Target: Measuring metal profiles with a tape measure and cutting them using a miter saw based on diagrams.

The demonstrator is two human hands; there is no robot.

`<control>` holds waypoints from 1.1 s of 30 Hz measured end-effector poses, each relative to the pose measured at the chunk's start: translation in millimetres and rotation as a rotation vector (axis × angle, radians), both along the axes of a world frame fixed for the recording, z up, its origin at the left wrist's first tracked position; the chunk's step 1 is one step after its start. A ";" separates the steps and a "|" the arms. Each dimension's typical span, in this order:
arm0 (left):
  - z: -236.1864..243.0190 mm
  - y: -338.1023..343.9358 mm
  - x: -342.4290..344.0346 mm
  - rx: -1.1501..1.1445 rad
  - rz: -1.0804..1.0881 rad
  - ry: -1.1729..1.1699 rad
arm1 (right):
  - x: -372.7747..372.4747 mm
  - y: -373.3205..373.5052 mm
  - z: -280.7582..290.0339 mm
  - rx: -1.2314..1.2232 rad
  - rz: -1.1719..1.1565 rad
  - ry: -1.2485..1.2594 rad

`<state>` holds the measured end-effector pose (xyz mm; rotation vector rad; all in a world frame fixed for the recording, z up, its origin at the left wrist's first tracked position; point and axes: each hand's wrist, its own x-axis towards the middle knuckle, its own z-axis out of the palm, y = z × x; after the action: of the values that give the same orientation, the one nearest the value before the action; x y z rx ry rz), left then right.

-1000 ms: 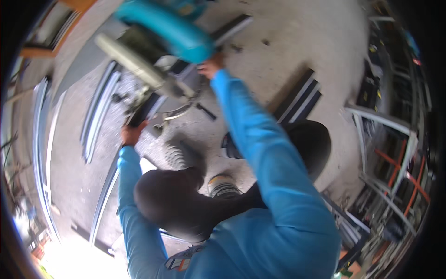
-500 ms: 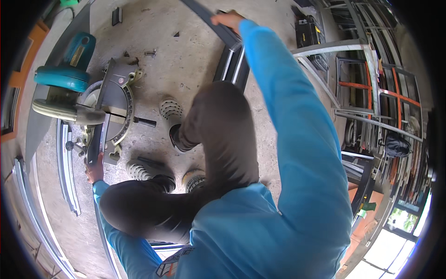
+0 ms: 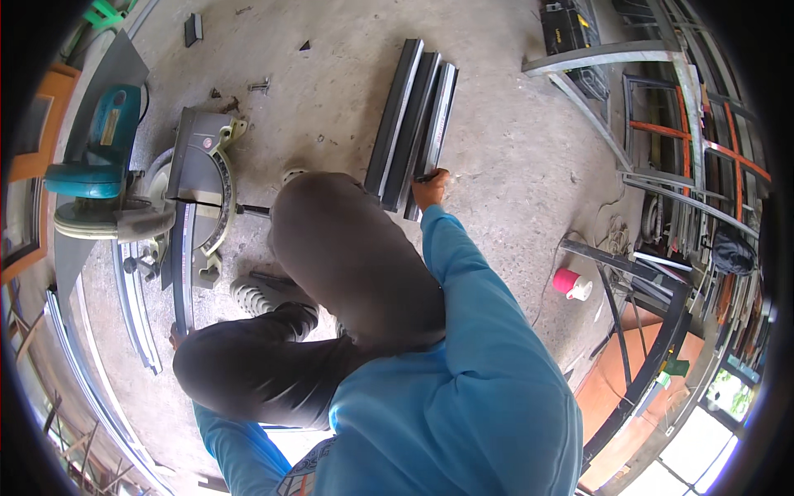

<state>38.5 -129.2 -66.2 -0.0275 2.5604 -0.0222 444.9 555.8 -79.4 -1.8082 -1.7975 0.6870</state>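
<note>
Right hand (image 3: 430, 188): fingers curled at the near end of the rightmost bar (image 3: 435, 128) on the floor (image 3: 513, 157); whether they grip it cannot be told. Left hand (image 3: 176, 335), mostly hidden by the knee (image 3: 207, 360), is at the near end of a strip (image 3: 182, 269) on the saw (image 3: 161, 183); its fingers cannot be judged. Assessed risk: a slack left hold or a knee bump could skew the strip.

The person's bare left hand (image 3: 175, 335) was mostly hidden behind the dark grey-brown trousered left knee (image 3: 217, 364), so its grip could not be told. Curled fingers of the bare right hand (image 3: 430, 191) partly covered a slim black object (image 3: 424, 177), too small to identify. The view's left edge cut off an orange-brown wooden frame (image 3: 56, 124).
</note>
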 end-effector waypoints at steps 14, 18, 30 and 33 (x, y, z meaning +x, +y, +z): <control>36.3 97.3 17.6 0.441 -0.087 0.417 | -83.0 73.7 73.5 0.225 0.159 -0.011; 50.4 142.0 23.7 0.236 -0.076 0.431 | -170.0 101.1 170.8 -0.012 0.654 0.325; 47.1 34.2 220.2 0.233 0.095 0.063 | -244.3 -11.4 386.4 -0.135 1.045 0.315; 17.9 33.4 258.5 0.021 -0.012 -0.088 | -255.1 -65.9 392.7 -0.109 1.559 0.046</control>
<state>297.0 -95.8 -48.4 -0.0024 2.4727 -0.0012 189.8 490.0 313.3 -0.0463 -2.9172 1.2698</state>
